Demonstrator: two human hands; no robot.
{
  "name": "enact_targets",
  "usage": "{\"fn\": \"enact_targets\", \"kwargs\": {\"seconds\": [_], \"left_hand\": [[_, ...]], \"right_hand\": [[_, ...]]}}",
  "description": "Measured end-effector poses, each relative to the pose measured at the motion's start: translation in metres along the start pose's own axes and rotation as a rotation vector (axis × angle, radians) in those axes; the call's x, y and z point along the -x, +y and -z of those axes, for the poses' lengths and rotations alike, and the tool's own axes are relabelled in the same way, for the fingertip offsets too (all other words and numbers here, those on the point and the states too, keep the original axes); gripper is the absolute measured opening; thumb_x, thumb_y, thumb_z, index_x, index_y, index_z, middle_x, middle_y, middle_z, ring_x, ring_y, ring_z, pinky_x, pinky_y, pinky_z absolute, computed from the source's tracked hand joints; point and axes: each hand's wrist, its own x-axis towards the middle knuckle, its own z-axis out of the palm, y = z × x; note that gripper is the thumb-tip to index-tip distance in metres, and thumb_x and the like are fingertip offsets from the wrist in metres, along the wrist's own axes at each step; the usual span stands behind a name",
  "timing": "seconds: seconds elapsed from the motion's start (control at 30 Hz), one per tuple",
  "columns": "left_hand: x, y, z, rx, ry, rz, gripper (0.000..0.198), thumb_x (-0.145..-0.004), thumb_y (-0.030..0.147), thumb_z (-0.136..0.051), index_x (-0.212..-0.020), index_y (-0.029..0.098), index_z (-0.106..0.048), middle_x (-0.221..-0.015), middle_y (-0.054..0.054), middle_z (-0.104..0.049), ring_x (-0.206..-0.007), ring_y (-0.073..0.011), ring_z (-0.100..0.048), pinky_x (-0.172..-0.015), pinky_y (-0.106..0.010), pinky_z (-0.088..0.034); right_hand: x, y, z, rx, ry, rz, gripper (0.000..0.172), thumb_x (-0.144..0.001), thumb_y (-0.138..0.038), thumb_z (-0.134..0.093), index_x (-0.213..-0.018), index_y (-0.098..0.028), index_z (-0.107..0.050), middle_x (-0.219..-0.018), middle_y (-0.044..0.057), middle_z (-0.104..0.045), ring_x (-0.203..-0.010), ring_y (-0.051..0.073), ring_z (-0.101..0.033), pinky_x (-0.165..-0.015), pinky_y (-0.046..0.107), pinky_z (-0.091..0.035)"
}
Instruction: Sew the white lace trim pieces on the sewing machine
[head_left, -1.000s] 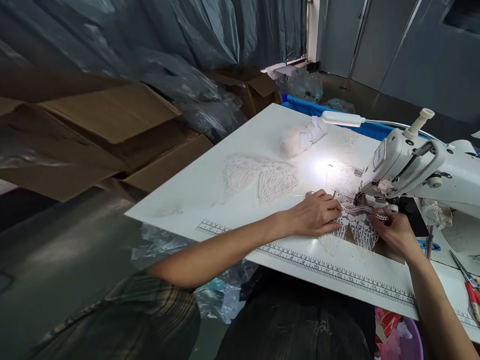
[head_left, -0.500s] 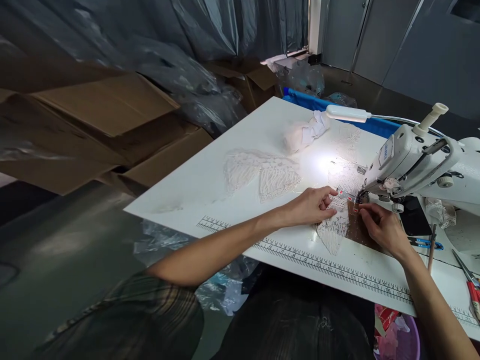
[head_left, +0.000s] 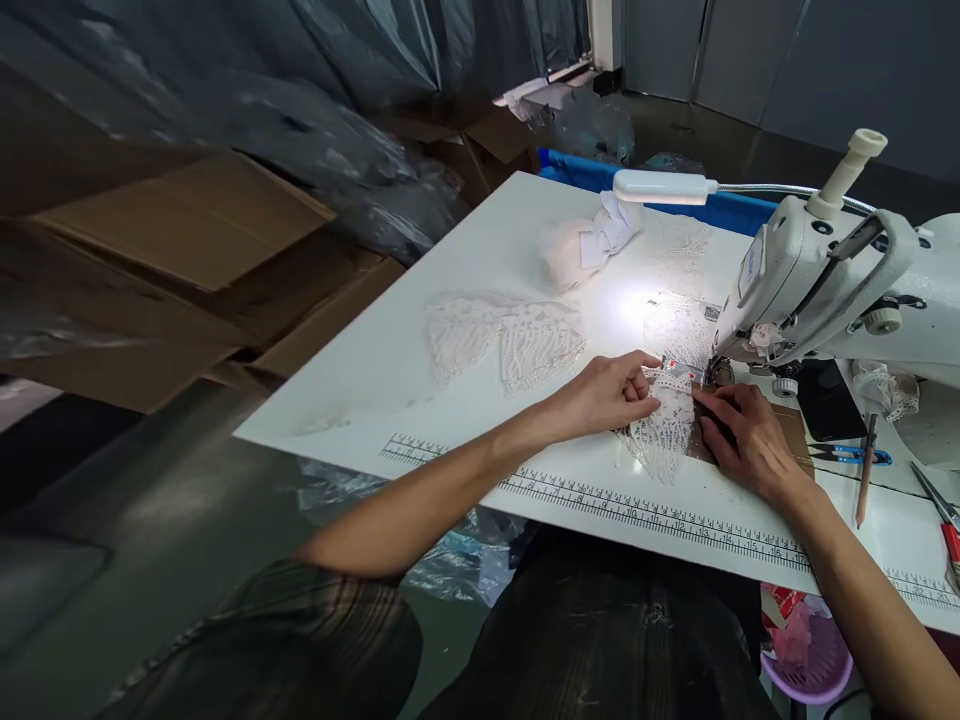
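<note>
A white lace piece (head_left: 660, 435) lies on the white sewing table (head_left: 420, 370), its far end under the foot of the white sewing machine (head_left: 832, 290). My left hand (head_left: 604, 395) rests on the lace's left side, fingers curled and pinching its upper edge near the needle. My right hand (head_left: 746, 440) lies flat with fingers stretched, pressing the lace's right edge and the brown card (head_left: 795, 430) under it. A small red-marked guide (head_left: 679, 368) sits just before the needle.
More lace pieces (head_left: 502, 340) lie left of my hands, and a white cloth bundle (head_left: 585, 245) sits farther back. A lamp (head_left: 660, 187) lights the needle area. A phone (head_left: 821, 400), blue snips (head_left: 851, 455), a pencil (head_left: 864, 470) and scissors (head_left: 937, 500) lie at the right. Cardboard boxes (head_left: 187, 260) stand left.
The lace has been folded from a spread shape into a narrow strip. My right hand let go of its edge and now lies flat beside it. My left hand stayed at the needle.
</note>
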Motion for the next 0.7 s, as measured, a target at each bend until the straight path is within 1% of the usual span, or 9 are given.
{"fn": "enact_targets", "kwargs": {"seconds": [0.1,0.2,0.3,0.43,0.57,0.7], "left_hand": [[0.001,0.001,0.003,0.069,-0.008,0.06,0.048,-0.081,0.028,-0.067,-0.126,0.014,-0.056,-0.078,-0.001,-0.066,-0.064,-0.0124,-0.062,-0.057,-0.024,-0.05],[0.0,0.0,0.002,0.099,-0.016,0.098,0.049,-0.081,0.029,-0.07,-0.126,0.014,-0.057,-0.077,-0.001,-0.067,-0.059,-0.0112,-0.06,-0.053,-0.024,-0.05],[-0.002,-0.003,-0.003,0.084,0.0,0.096,0.049,-0.082,0.03,-0.072,-0.126,0.015,-0.057,-0.076,0.0,-0.066,-0.055,-0.0102,-0.059,-0.052,-0.023,-0.051],[-0.004,-0.007,-0.008,0.065,0.026,0.073,0.049,-0.083,0.031,-0.071,-0.127,0.016,-0.056,-0.073,0.002,-0.065,-0.053,-0.0096,-0.059,-0.051,-0.023,-0.05],[-0.003,-0.007,-0.007,0.069,0.013,0.063,0.05,-0.081,0.028,-0.073,-0.127,0.016,-0.056,-0.074,0.001,-0.067,-0.053,-0.0092,-0.06,-0.052,-0.022,-0.05],[-0.002,-0.004,-0.003,0.118,0.003,0.097,0.053,-0.08,0.026,-0.076,-0.127,0.013,-0.056,-0.076,-0.001,-0.069,-0.054,-0.0105,-0.062,-0.051,-0.023,-0.05]], "right_hand": [[0.002,0.0,-0.003,-0.078,0.026,-0.036,0.039,-0.099,-0.029,-0.043,-0.134,-0.021,-0.057,-0.106,0.012,-0.061,-0.097,0.026,-0.058,-0.083,0.044,-0.053],[0.003,-0.002,-0.003,-0.069,0.026,0.006,0.038,-0.099,-0.028,-0.043,-0.133,-0.023,-0.059,-0.105,0.011,-0.062,-0.096,0.025,-0.058,-0.085,0.044,-0.051],[0.005,-0.004,-0.003,-0.022,-0.005,0.021,0.036,-0.096,-0.027,-0.045,-0.128,-0.026,-0.063,-0.108,0.011,-0.061,-0.099,0.027,-0.056,-0.087,0.047,-0.05],[0.006,-0.004,-0.004,-0.071,0.003,-0.018,0.035,-0.094,-0.02,-0.046,-0.122,-0.025,-0.067,-0.111,0.012,-0.061,-0.104,0.028,-0.055,-0.092,0.049,-0.05],[0.006,-0.003,-0.004,-0.079,0.028,-0.025,0.035,-0.095,-0.022,-0.045,-0.123,-0.022,-0.065,-0.11,0.013,-0.062,-0.102,0.027,-0.056,-0.091,0.048,-0.051],[0.006,-0.004,-0.004,-0.059,0.034,-0.021,0.038,-0.096,-0.023,-0.044,-0.129,-0.021,-0.062,-0.107,0.013,-0.062,-0.098,0.026,-0.056,-0.088,0.046,-0.051]]}}
